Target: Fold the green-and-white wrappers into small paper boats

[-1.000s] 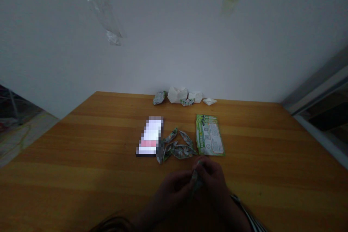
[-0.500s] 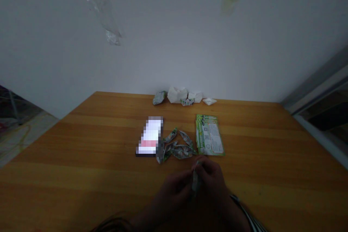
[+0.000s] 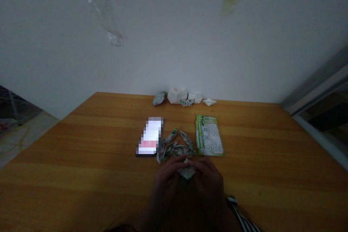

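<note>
Both my hands meet low over the wooden table. My left hand and my right hand pinch a small folded piece of printed paper between their fingertips, close to the tabletop. Just beyond them lies a cluster of several folded paper shapes in the same green and white print. To the left of that cluster lies a phone with a lit screen. A stack of green printed leaflets lies on its right.
More folded paper pieces, white and printed, sit in a row against the white wall at the table's far edge. A window frame runs along the right side. Clear plastic hangs on the wall above.
My hands moved forward towards the cluster and lowered. The paper, held upright and narrow before, now shows as a wider folded shape between the fingertips.
</note>
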`<state>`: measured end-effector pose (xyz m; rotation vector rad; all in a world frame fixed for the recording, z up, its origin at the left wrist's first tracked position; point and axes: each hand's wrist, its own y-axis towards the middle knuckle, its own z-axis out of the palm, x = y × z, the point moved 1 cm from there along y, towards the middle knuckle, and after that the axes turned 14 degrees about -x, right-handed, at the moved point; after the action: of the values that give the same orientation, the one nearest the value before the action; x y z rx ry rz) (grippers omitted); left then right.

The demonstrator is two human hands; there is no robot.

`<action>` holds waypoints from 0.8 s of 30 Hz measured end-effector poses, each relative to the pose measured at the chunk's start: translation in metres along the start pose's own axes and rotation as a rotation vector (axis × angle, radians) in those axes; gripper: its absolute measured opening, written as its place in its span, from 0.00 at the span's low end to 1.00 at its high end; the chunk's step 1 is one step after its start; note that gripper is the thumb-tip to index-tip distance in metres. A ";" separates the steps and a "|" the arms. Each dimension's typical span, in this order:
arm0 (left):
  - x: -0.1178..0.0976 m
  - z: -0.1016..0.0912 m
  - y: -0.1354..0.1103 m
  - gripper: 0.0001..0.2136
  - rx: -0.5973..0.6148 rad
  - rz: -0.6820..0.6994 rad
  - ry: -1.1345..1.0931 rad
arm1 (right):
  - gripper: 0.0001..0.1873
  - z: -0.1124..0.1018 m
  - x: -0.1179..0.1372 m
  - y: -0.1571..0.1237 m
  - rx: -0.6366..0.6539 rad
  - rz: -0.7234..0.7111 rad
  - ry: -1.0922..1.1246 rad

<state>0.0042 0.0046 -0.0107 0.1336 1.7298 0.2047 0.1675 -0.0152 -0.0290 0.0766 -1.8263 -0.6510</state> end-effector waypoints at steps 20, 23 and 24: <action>-0.007 0.007 0.010 0.18 0.002 -0.609 -0.226 | 0.12 0.002 -0.002 -0.006 0.001 -0.061 0.137; -0.006 0.007 0.010 0.21 0.079 -0.687 -0.280 | 0.13 0.002 -0.006 -0.011 -0.068 -0.066 0.107; -0.004 0.007 0.009 0.22 0.103 -0.710 -0.298 | 0.13 0.002 -0.007 -0.012 -0.074 -0.068 0.107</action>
<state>0.0112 0.0133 -0.0055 -0.3591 1.3943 -0.4083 0.1647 -0.0223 -0.0410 0.1228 -1.7016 -0.7479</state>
